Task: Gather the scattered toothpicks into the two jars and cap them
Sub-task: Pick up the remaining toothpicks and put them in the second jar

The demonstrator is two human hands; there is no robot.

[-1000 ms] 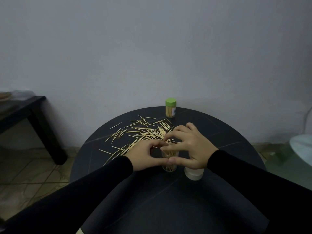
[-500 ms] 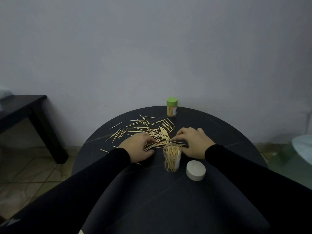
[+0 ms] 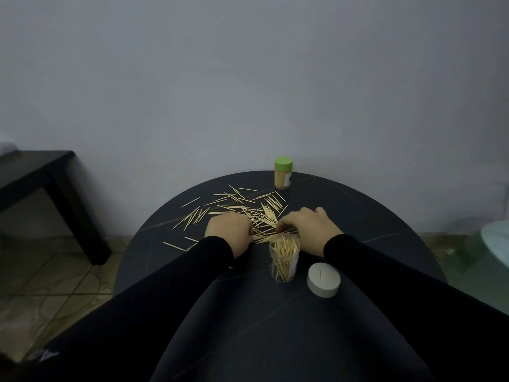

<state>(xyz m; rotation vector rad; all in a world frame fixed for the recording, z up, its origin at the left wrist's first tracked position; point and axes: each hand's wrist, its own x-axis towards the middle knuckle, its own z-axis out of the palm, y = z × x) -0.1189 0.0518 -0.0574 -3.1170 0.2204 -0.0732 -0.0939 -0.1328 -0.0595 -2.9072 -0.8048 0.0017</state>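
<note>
Several toothpicks (image 3: 242, 208) lie scattered across the far half of the round black table (image 3: 371, 216). My left hand (image 3: 230, 232) and my right hand (image 3: 308, 227) sit on the near edge of the pile. Their fingers are curled in toward each other and pinch at toothpicks between them. Just in front of my hands stands an open clear jar (image 3: 283, 261), partly filled with toothpicks. Its white cap (image 3: 323, 279) lies on the table to the right of it. A second jar with a green cap (image 3: 283, 173) stands at the table's far edge.
A low black side table (image 3: 41, 172) stands to the left on the tiled floor. A pale rounded object (image 3: 495, 241) shows at the right edge. A grey wall rises right behind the round table.
Both hands left the open jar's mouth and moved forward onto the toothpick pile. Their fingers have since curled closer together over the toothpicks.
</note>
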